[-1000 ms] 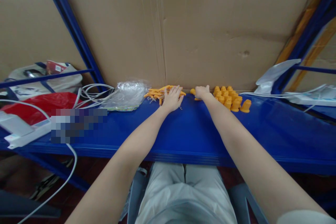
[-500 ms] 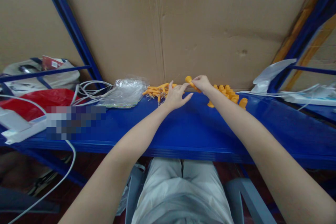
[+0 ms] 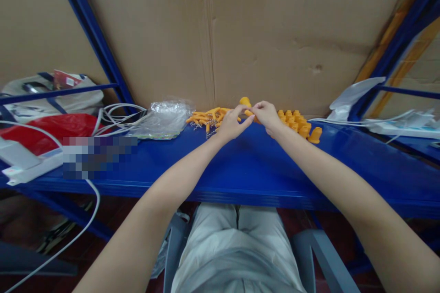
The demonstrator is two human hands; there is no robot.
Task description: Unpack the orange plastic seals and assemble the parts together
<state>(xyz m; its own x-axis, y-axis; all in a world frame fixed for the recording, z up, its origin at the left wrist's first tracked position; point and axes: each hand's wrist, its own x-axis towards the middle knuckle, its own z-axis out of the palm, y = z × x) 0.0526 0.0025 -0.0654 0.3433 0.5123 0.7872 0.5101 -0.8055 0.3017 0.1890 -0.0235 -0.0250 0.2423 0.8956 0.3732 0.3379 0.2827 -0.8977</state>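
While the right hand pinches a flared orange plastic piece above the blue tabletop, the left hand curves beside it, grip undeterminable. Left: piled orange pieces with chains. Right: orange flared-base caps, upright, clustered.

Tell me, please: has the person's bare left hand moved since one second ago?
Yes; the left hand has moved right, farther from the vertical crease in the brown cardboard panel, toward the bare right hand.
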